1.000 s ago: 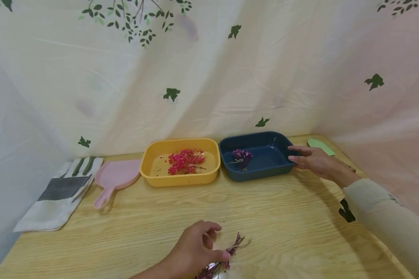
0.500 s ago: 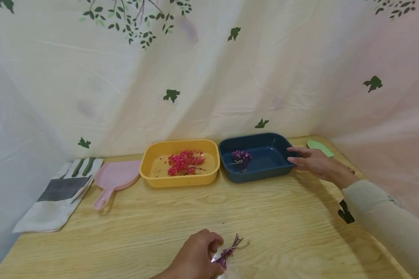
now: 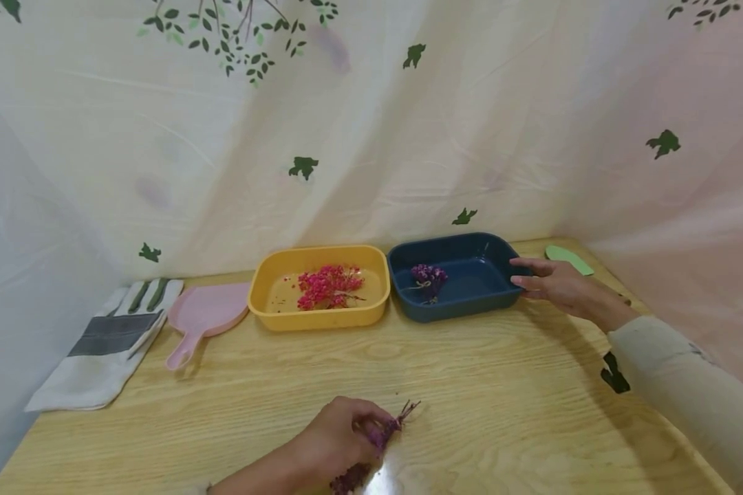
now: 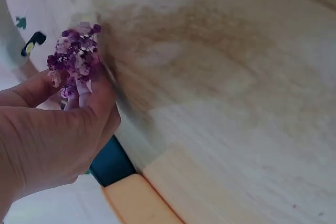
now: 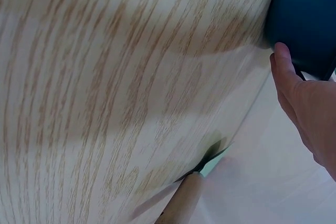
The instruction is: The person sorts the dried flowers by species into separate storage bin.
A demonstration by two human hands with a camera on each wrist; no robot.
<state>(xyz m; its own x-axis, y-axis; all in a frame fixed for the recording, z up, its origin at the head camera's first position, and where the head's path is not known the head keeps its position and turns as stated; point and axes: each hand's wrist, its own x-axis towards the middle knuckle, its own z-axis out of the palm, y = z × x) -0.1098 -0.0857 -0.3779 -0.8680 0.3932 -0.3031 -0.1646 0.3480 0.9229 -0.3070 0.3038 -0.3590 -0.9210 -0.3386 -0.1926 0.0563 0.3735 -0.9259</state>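
Note:
My left hand (image 3: pixel 334 440) grips a small bunch of dried purple flowers (image 3: pixel 380 436) low over the near part of the table. The bunch's tied stems point up and right, while its heads hang toward the near edge. In the left wrist view the flower heads (image 4: pixel 76 56) stick out past the thumb and fingers. At the back right, my right hand (image 3: pixel 566 292) rests against the right end of a dark blue tray (image 3: pixel 458 311), fingers extended at its rim. Another tied purple bunch (image 3: pixel 430 275) lies inside that tray's left part.
Left of the blue tray stands a yellow tray (image 3: pixel 322 321) with pinkish-red dried flowers (image 3: pixel 328 285). Further left lie a pink dustpan (image 3: pixel 207 309) and a folded grey-striped cloth (image 3: pixel 108 344). A green-bladed tool (image 3: pixel 568 260) with a wooden handle (image 5: pixel 181 200) lies beyond my right hand.
My left hand has gone from fingering the bunch near its stems to closing round it, and the stems have shifted slightly left and up. The right hand and trays stay put.

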